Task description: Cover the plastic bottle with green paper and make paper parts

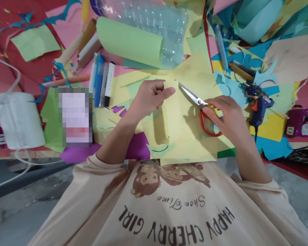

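Observation:
Between the thumb and fingers of my left hand (151, 97) is the upper end of a pale yellow paper strip (172, 112). The strip hangs above more yellow paper, casting a shadow to its left. My right hand (227, 116) is closed around the red handles of a pair of scissors (195, 99). Their steel blades look nearly closed and point up and left, with the tip by the strip's upper right edge. Whether the tip touches the strip, I cannot tell. Below lies yellow paper (195, 147) at the table's front edge.
A clear plastic bottle (173, 34) and a green paper roll (128, 41) lie at the back. Markers (109, 83) and a phone with a blurred screen (77, 116) are at left, near a white corded device (20, 121). A blue glue gun (260, 109) sits among paper scraps at right.

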Demonstrator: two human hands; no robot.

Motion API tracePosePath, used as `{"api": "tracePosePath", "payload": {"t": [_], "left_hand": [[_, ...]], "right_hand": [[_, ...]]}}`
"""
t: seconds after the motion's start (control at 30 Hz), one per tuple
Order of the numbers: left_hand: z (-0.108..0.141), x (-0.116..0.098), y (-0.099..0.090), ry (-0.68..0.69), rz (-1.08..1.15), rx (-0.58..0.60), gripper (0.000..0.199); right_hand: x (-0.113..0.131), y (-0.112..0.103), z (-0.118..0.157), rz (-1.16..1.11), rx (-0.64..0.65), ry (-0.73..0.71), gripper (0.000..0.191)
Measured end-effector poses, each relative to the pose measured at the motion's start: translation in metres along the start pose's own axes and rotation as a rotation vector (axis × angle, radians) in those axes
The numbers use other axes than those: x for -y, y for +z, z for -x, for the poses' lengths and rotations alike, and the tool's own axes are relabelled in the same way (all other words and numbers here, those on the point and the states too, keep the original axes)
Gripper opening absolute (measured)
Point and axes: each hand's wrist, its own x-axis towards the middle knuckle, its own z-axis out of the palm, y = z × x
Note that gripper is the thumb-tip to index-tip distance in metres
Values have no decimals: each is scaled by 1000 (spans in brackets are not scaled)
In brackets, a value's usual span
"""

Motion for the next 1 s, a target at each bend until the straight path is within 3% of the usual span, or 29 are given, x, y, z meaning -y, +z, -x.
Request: {"api": "tracePosePath", "payload": {"t": [0.1, 0.2, 0.27, 0.4, 0.57, 0.67, 0.8, 0.9, 1.0], "left_hand": [[1, 5, 5, 51, -25, 5, 55], [3, 9, 8, 94, -51, -18, 59], [4, 10, 8, 106, -65, -32, 58], [6, 8, 4, 86, 20, -7, 49], [6, 9, -2, -14, 83, 148, 37], [6, 8, -5, -54, 36, 113, 27], [9, -1, -10, -104, 47, 154, 31], [10, -4, -15, -124, 56, 259, 37], [8, 1, -18, -128, 118, 252, 39]], "right_hand": [[15, 10, -13, -395, 249, -7, 37], [33, 23, -24, -587, 529, 118, 47], [42, 30, -30, -688, 606, 165, 53], [42, 34, -43, -857, 484, 177, 54], [25, 35, -60, -1101, -6, 302, 44], [18, 39, -64, -1178, -165, 345, 46], [17, 49, -57, -1224, -134, 352, 49], [20, 57, -50, -1263, -25, 304, 39], [21, 62, -47, -1269, -22, 304, 33]]}}
